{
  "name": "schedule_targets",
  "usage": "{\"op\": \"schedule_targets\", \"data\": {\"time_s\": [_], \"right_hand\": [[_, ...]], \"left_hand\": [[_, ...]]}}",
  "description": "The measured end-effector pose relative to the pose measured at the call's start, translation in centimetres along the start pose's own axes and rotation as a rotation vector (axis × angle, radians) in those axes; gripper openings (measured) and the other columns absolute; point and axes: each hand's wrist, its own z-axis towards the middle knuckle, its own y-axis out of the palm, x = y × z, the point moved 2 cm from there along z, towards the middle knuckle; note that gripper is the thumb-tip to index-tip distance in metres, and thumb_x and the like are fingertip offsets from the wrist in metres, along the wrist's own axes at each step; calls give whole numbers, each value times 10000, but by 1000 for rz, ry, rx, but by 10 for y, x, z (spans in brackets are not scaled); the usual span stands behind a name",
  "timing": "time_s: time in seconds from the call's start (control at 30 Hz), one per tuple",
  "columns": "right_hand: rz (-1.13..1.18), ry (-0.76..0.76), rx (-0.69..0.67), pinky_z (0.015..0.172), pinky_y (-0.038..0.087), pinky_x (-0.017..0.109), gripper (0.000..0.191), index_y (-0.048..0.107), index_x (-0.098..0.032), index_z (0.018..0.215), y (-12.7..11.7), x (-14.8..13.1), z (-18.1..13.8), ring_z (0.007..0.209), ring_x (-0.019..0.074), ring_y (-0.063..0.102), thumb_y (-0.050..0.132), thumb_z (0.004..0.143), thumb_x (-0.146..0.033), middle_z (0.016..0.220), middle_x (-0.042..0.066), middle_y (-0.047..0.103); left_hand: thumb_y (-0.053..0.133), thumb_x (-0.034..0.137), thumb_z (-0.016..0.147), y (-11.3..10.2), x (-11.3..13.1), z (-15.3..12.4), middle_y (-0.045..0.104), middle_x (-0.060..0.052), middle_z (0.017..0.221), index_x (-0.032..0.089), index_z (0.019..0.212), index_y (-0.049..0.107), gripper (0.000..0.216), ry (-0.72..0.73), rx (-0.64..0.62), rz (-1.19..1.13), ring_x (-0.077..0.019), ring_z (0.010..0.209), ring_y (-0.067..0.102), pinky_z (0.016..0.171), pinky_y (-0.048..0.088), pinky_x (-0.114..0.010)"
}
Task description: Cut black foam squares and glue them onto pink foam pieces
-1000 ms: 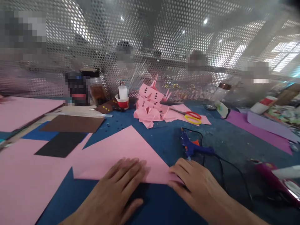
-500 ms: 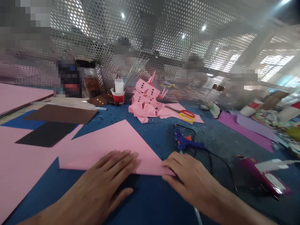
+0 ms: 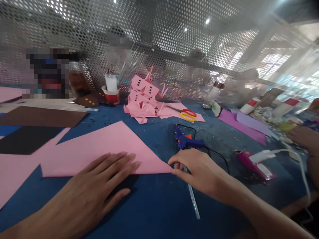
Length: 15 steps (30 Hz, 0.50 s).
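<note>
Both hands, left (image 3: 99, 186) and right (image 3: 196, 169), press flat a folded pink paper (image 3: 107, 149)

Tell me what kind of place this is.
Probably a shared craft workshop. Both hands, left and right, press a folded pink sheet on a blue table, with a glue gun, scissors and folded paper models nearby. Other people sit behind a perforated screen.

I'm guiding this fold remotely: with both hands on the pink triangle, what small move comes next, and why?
Probably slide the left hand along the near edge of the pink paper to crease it. It lies flat on that edge, while the right hand pinches the paper's right corner.
</note>
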Motion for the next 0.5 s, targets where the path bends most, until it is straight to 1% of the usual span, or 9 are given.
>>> {"op": "schedule_targets", "data": {"time_s": [0.17,0.3,0.5], "right_hand": [[-61,-45,-21,768,396,287,119,650,-252,1023,7,-1,0,830,141,591,581,937,-298,919,-12,657],[-104,-48,0,767,386,307,95,644,-248,998,11,-1,1,826,157,585,630,905,-264,924,-17,655],[-124,-57,-3,809,377,340,75,639,-255,988,13,-3,-2,853,176,581,608,920,-261,926,-16,647]], "left_hand": [[508,535,911,-1,1,-1,412,41,1510,349,1497,286,654,11,-27,35,-264,1312,474,1120,327,-454],[487,533,925,-7,3,1,400,33,1517,340,1498,282,638,6,-51,46,-253,1320,466,1116,335,-443],[470,534,935,-10,5,3,378,22,1530,325,1499,281,631,-14,-74,32,-249,1342,440,1133,311,-438]]}}
